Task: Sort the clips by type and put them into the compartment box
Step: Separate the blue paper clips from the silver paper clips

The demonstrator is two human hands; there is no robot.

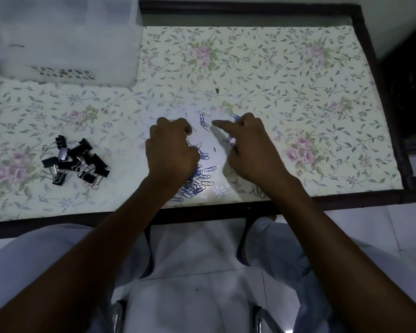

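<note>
A heap of blue and silver paper clips (198,182) lies on the floral table cover near the front edge, partly hidden under my left hand. A few more paper clips (204,121) lie just beyond my fingers. My left hand (172,150) is curled, fingertips pinched on a silver paper clip. My right hand (247,146) points its index finger left toward the loose clips, with blue clips showing behind its knuckles and under its palm. A pile of black binder clips (76,162) sits at the left. The translucent compartment box (63,37) stands at the back left.
The table has a dark raised frame (368,32) around the floral cover. Bare cover stretches across the back and right side. My knees and a white tiled floor show below the front edge.
</note>
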